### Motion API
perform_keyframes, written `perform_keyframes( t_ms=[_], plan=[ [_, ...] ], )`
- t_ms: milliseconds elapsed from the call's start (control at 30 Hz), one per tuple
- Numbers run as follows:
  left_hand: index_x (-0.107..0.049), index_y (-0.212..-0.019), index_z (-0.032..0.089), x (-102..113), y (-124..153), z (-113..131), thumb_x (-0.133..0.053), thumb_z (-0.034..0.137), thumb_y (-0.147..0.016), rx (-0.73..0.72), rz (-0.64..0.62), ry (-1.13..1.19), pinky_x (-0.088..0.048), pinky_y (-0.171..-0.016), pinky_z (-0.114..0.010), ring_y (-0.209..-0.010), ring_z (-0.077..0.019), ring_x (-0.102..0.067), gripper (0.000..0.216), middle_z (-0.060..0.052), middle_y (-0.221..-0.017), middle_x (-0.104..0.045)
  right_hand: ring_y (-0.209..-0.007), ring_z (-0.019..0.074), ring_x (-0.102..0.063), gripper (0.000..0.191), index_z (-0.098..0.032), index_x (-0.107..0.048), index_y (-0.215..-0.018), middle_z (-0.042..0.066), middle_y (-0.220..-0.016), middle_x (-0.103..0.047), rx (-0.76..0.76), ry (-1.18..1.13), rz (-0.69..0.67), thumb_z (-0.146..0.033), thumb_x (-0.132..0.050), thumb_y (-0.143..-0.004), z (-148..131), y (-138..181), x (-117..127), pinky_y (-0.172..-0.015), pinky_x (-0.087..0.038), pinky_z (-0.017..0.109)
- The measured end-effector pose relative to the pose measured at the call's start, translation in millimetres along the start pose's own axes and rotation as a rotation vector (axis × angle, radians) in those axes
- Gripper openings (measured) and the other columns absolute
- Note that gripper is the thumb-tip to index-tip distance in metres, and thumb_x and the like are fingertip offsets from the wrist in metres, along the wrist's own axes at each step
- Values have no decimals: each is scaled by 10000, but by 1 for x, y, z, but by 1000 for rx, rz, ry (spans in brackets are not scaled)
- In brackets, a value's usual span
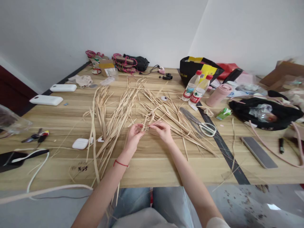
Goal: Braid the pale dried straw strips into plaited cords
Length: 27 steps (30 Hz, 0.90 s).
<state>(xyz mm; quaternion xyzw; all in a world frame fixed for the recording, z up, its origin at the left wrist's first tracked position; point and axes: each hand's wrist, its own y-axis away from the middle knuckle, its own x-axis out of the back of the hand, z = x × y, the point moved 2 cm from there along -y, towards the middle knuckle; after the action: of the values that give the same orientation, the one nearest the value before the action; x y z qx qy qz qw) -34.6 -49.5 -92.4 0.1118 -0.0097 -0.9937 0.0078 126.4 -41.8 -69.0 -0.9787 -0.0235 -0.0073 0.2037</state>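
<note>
Pale dried straw strips lie fanned across the wooden table. My left hand, with a red string at the wrist, pinches the near ends of a knotted bunch of strips. My right hand pinches the same bunch from the right, its fingertips almost touching those of the left. Both hands are closed on the strips just above the tabletop. More strips spread away to the right of the hands.
White-handled scissors lie right of the hands, near two water bottles and a pink cup. A white earbud case sits to the left. Power banks, bags, a phone and cables crowd the edges.
</note>
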Motion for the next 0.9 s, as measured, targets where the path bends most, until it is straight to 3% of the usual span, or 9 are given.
perform_keyframes(
  t_ms=[167,267,367,467,633,767,900],
  plan=[
    [-506,-1264,269,-4,5,15,-597,120,-731,-245,-186,-222,-478,-725,-269,-790,-114,-577,561,-78,-1420,-436,-837,210,-673,152,-236,-757,-813,54,-842,-738,-20,-21,-28,-365,-712,-745,-2,0,1,-814,-525,341],
    [-449,-1324,311,-2,5,18,-597,116,-757,-321,-274,-264,-462,-868,-300,-951,-148,-577,617,-61,-1496,-322,-830,210,-674,146,-234,-758,-822,54,-846,-741,-23,-38,-82,-351,-713,-747,-5,0,4,-812,-524,343],
    [-409,-1331,292,1,2,14,-642,143,-741,-266,-285,-163,-470,-903,-317,-1051,-182,-566,651,-89,-1395,-441,-817,213,-676,136,-234,-759,-823,54,-835,-743,-22,-45,-111,-335,-722,-740,-5,-1,6,-797,-526,346],
    [-456,-1219,247,2,-2,9,-697,186,-700,-156,-211,-62,-525,-778,-293,-923,-168,-614,575,-78,-1164,-579,-807,216,-677,123,-227,-759,-809,59,-835,-743,-11,-46,-96,-321,-731,-733,-4,-2,8,-795,-526,351],
    [-493,-880,181,5,-7,3,-773,223,-604,-42,-98,-50,-549,-672,-283,-756,-145,-637,395,-19,-908,-598,-809,216,-675,114,-218,-756,-789,63,-826,-740,1,-42,-60,-316,-723,-741,1,-3,10,-793,-525,347],
    [-481,-843,178,7,-8,5,-773,239,-605,-38,-100,-84,-541,-653,-269,-669,-125,-626,382,27,-749,-577,-804,217,-677,105,-217,-752,-771,63,-822,-738,10,-58,-28,-313,-723,-741,3,-3,8,-788,-527,350],
    [-510,-855,174,6,-5,13,-756,235,-628,-68,-145,-117,-531,-677,-253,-682,-115,-625,341,26,-760,-587,-809,217,-679,128,-216,-751,-767,65,-829,-737,-6,-46,1,-338,-715,-744,2,-2,7,-788,-530,348]
  ],
)
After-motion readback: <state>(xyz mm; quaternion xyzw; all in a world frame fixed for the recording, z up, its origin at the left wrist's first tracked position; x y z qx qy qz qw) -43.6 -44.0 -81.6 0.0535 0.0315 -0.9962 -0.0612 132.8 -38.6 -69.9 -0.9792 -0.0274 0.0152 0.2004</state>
